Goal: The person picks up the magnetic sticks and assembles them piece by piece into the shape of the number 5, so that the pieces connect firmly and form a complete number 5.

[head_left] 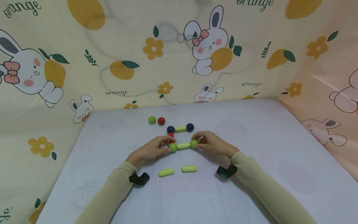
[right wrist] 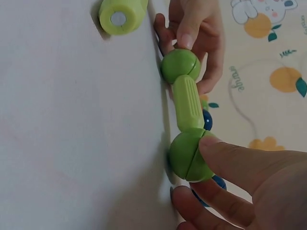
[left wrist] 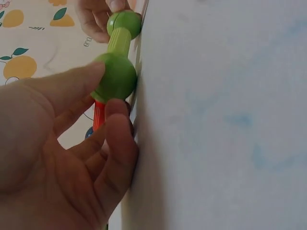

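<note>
White tabletop (head_left: 179, 199) and rabbit-printed backdrop (head_left: 173, 70) (upper frame), with, at centre, the left hand (head_left: 152, 150) pinching one smooth green ball (head_left: 173, 148), the right hand (head_left: 214, 145) its twin (head_left: 194, 143), a ribbed rod (head_left: 183, 146) between

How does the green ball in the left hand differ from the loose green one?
The held ball is pinched by the left hand; the loose ball is untouched. The held ball meets a lime rod; the loose ball touches no rod. The held ball is closer in the head view, the loose ball farther. Both are green and round.
</note>
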Demonstrator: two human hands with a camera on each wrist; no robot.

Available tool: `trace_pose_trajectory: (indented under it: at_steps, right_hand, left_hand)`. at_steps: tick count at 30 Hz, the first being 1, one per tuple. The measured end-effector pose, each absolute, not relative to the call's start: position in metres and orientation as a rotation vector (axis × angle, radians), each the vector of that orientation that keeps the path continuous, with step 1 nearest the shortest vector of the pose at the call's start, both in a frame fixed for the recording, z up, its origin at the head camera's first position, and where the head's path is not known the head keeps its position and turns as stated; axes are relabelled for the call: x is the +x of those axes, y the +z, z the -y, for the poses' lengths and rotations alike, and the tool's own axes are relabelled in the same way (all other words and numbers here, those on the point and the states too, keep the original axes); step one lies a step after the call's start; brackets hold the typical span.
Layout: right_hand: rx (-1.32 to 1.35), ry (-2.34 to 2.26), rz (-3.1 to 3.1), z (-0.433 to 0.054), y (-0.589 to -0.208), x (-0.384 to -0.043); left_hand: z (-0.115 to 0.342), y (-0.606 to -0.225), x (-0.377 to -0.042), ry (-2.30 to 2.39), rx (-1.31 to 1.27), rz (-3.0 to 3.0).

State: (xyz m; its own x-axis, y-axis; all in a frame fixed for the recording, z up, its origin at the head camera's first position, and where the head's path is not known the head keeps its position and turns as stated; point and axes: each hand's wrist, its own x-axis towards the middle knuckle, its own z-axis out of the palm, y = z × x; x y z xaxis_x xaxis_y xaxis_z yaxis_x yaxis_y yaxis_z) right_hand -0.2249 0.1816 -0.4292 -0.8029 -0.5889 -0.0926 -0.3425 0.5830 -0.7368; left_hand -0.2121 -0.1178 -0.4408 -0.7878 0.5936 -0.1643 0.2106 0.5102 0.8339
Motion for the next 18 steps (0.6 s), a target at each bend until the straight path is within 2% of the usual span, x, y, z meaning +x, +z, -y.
trace_pose_trajectory:
  at_steps: [18]
  right_hand:
    - [-0.669, -1.113, -2.523, -0.174, -0.434, -0.236]
  left_hand:
    - [0.117, -0.443, -0.214, 1.215, 0.518, -2.454]
